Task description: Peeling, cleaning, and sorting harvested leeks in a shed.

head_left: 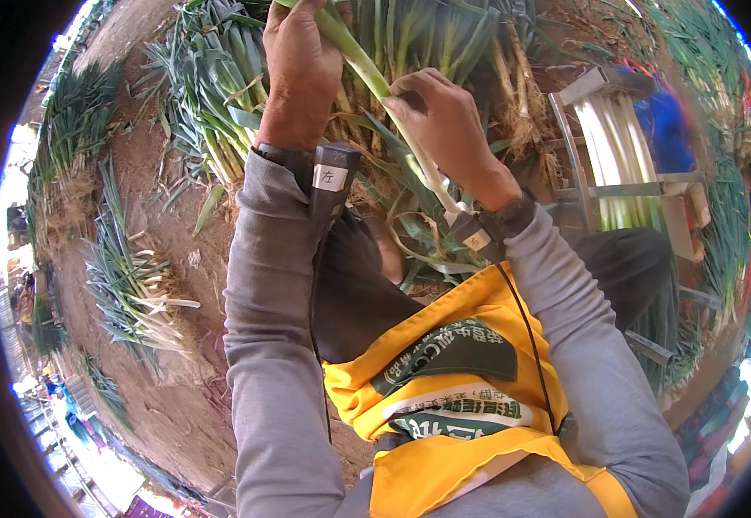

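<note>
A long green onion (367, 71) slants across the upper middle, its leafy end up and its pale root end down toward my lap. My left hand (300, 73) is closed round the green upper part, near the top edge of the picture. Lower down the stalk, my right hand (446, 128) has thumb and fingers pinched together at the stem. Whether it grips the stem itself or a loose outer leaf cannot be made out. Loose, peeled-looking leaf strips (418, 229) hang and lie below the stalk, by my legs.
Ahead of me lies a thick heap of green onions (211, 86) with roots on. To the right, a metal rack (600, 86) holds several trimmed white stalks (617, 151). A smaller bunch (138, 293) rests on the dirt floor (177, 388) at left. More piles line both sides.
</note>
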The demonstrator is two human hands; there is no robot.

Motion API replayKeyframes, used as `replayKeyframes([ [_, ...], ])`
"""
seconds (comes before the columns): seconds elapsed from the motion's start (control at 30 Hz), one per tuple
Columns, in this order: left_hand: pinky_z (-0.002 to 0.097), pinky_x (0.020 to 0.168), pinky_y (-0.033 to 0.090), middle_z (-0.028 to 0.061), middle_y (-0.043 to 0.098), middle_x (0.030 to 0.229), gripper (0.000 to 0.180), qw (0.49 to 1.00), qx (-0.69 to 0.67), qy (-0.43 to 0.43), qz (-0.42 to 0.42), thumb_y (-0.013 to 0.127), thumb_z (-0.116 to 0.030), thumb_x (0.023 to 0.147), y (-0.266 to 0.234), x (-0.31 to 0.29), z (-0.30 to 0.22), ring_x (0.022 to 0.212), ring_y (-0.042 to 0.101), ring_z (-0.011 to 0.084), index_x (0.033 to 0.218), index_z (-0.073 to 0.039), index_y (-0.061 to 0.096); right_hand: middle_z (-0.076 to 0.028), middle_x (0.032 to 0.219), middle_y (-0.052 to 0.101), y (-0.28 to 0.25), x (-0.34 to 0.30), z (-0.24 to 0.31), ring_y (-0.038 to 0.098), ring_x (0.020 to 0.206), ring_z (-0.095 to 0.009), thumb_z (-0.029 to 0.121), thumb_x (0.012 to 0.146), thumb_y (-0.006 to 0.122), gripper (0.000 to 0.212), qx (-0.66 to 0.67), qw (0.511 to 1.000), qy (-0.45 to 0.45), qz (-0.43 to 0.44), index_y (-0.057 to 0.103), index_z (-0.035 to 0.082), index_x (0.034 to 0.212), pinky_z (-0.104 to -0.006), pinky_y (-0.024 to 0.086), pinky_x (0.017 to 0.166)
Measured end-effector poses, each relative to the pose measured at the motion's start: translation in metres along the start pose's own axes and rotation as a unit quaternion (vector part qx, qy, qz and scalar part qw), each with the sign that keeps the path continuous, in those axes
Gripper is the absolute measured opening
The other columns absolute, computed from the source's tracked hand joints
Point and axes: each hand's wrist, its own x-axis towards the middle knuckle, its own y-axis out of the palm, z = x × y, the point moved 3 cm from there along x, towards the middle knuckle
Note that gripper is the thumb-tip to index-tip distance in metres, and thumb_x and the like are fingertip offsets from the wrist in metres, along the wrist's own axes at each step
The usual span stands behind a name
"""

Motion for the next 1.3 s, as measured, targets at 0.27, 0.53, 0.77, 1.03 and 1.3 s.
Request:
replayKeyframes([
  [0.27, 0.0348, 0.07, 0.052, 0.0045, 0.059, 0.098, 0.026, 0.998, -0.016, 0.012, 0.052, 0.055, -0.003, 0.097, -0.017, 0.012, 0.009, 0.083, 0.058, 0.0194, 0.123, -0.008, 0.055, -0.01, 0.085, 0.065, 0.002, 0.006, 0.007, 0.067, 0.076, -0.023, 0.008, 0.085, 0.07, 0.014, -0.001, 0.993, 0.021, 0.112, 0.066, 0.002, 0.098, -0.0343, 0.053, 0.07],
  [0.53, 0.0336, 0.072, 0.049, 0.0056, 0.058, 0.098, 0.021, 0.997, 0.004, 0.034, -0.068, 0.054, -0.008, 0.102, -0.034, 0.02, -0.008, 0.084, 0.056, 0.0183, 0.124, -0.009, 0.057, -0.006, 0.085, 0.066, -0.033, -0.029, 0.0, 0.065, 0.069, -0.012, 0.016, 0.097, 0.064, 0.015, 0.229, 0.945, 0.176, 0.153, 0.058, 0.002, 0.098, -0.0303, 0.056, 0.062],
  [0.77, 0.0328, 0.07, 0.048, 0.0042, 0.056, 0.093, 0.014, 0.954, 0.283, 0.079, -0.049, 0.058, -0.011, 0.102, -0.079, 0.03, -0.029, 0.083, 0.055, 0.0167, 0.115, -0.008, 0.058, -0.015, 0.084, 0.068, -0.044, -0.127, -0.093, 0.068, 0.07, -0.023, 0.016, 0.092, 0.063, 0.016, -0.087, 0.887, 0.274, 0.362, 0.057, 0.002, 0.095, -0.038, 0.056, 0.062],
  [1.03, 0.0393, 0.089, 0.055, 0.0105, 0.062, 0.103, 0.021, 0.997, 0.035, 0.061, -0.015, 0.057, -0.007, 0.101, -0.096, 0.047, -0.028, 0.091, 0.064, 0.0247, 0.121, -0.001, 0.056, -0.016, 0.112, 0.07, -0.041, -0.116, -0.101, 0.07, 0.092, -0.028, 0.02, 0.098, 0.063, 0.034, -0.093, 0.938, 0.259, 0.21, 0.063, 0.002, 0.126, -0.0352, 0.055, 0.08],
  [1.3, 0.0428, 0.093, 0.048, 0.0137, 0.059, 0.122, 0.049, 0.83, 0.463, 0.302, -0.079, 0.058, -0.024, 0.103, -0.115, 0.045, -0.028, 0.105, 0.057, 0.0234, 0.144, -0.001, 0.044, -0.009, 0.094, 0.068, 0.005, -0.069, -0.029, 0.061, 0.085, -0.012, 0.015, 0.101, 0.059, 0.023, 0.068, 0.952, 0.153, 0.256, 0.068, -0.001, 0.114, -0.0306, 0.05, 0.077],
])
